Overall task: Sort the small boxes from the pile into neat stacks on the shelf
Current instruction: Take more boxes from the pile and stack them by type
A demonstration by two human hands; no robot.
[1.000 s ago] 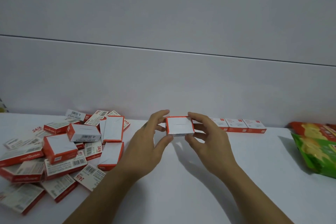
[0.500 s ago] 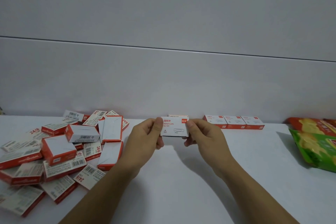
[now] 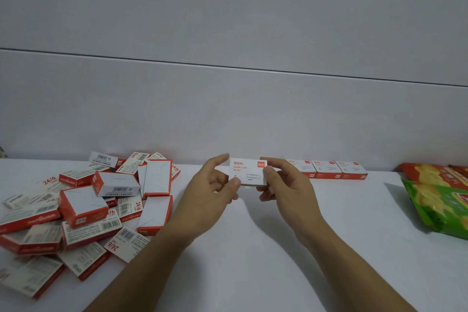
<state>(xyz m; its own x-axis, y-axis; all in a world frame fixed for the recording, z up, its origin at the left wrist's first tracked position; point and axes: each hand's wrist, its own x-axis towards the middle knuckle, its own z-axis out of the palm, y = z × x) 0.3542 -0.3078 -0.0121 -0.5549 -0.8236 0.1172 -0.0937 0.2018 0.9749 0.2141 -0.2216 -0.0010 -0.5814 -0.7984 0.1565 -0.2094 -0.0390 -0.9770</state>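
Both hands hold one small white paper-clip box (image 3: 247,172) with red print above the white shelf (image 3: 253,248), its printed face turned toward me. My left hand (image 3: 212,192) pinches its left edge between thumb and fingers. My right hand (image 3: 283,185) grips its right edge, thumb on the front. A loose pile of red-and-white boxes (image 3: 83,208) lies jumbled to the left. Against the back wall, just right of my hands, three matching boxes (image 3: 326,169) sit flat in a tidy row.
Green and red snack bags (image 3: 440,200) lie at the shelf's right edge. A pale wall (image 3: 228,109) closes off the back. Bare white shelf surface stretches between the pile and the snack bags.
The box was turned from its blank face to its printed face. Both hands have shifted a little to the right with it, and the left fingers have loosened along its edge.
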